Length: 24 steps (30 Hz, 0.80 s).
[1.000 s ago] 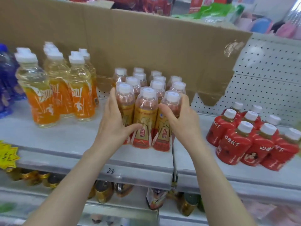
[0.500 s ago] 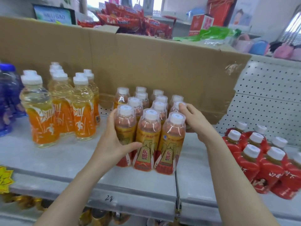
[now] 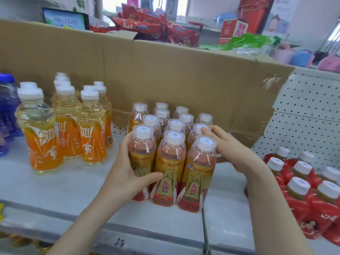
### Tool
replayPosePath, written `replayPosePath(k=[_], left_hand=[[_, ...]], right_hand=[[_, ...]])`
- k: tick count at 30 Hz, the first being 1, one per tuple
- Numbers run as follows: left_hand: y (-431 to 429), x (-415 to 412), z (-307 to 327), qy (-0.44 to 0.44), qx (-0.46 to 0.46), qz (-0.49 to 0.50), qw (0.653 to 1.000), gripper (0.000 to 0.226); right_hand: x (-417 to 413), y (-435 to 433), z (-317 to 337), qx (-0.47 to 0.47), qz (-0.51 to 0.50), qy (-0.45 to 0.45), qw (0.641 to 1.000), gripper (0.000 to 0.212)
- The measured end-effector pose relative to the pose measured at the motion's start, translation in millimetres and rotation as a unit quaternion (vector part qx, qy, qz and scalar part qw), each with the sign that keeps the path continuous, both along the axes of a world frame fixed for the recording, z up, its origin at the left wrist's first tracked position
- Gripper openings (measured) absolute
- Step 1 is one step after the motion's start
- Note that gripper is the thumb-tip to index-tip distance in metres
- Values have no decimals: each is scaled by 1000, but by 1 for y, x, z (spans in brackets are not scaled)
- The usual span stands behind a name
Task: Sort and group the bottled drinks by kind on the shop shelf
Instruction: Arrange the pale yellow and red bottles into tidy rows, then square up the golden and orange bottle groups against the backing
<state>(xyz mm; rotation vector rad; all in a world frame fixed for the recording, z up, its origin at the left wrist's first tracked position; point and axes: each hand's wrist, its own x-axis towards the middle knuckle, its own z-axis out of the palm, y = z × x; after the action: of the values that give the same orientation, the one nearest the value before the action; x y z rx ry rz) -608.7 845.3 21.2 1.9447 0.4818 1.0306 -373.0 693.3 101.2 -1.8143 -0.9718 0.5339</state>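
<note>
Grey shelf [image 3: 55, 196]: gold-labelled bottles [image 3: 171, 162] between fingers [image 3: 217, 133], orange bottles [image 3: 73, 126] left of them, red bottles [image 3: 303, 190] right, blue bottles [image 3: 7, 115] far left.

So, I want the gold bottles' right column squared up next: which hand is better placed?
Probably the right. The right hand lies along that column, fingers on the second bottle's cap; the left hand grips the front-left bottle on the other side.

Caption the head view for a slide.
Left hand grips the front-left gold-label bottle, right hand touches a second-row cap; orange drinks left, red bottles right on the shelf.
</note>
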Motion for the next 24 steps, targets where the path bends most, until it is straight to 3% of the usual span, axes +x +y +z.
replayPosePath(k=[5, 9, 13, 18, 24], left_hand=[[37, 5, 34, -13, 21, 47, 999, 76], [89, 43, 77, 68, 52, 88, 992, 50], [114, 73, 85, 178, 26, 65, 981, 62], [118, 76, 73, 159, 53, 91, 982, 66], [115, 69, 70, 131, 44, 80, 987, 58]], right_hand=[[28, 8, 16, 96, -153, -143, 973, 26], [45, 35, 33, -22, -163, -227, 960, 49], [55, 57, 36, -114, -104, -161, 975, 57], [70, 72, 31, -100, -105, -219, 965, 48], [79, 89, 29, -91, -80, -211, 970, 49]])
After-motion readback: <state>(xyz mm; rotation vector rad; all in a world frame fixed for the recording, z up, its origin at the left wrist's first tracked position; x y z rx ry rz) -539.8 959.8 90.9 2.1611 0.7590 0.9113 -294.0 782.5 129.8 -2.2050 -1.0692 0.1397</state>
